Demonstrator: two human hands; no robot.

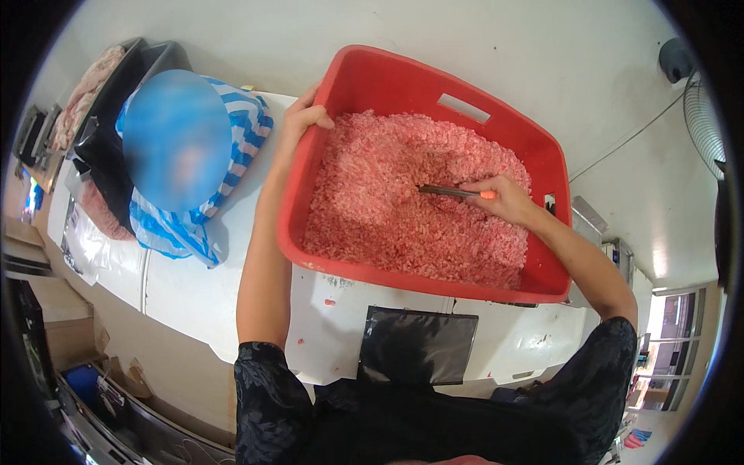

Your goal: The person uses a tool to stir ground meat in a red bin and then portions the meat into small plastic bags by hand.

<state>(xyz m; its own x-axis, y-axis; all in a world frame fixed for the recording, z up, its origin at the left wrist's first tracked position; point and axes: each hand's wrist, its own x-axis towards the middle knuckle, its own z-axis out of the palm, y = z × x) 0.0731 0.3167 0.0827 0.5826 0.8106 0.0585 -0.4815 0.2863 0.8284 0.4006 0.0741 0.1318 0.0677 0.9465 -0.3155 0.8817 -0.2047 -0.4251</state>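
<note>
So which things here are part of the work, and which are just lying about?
In use:
Red tub, its rim in the left hand
Pink crumbly material inside it
Dark tool with an orange part, in the right hand

Seemingly just about:
Blue-and-white striped bag
Black sheet
Fan
</note>
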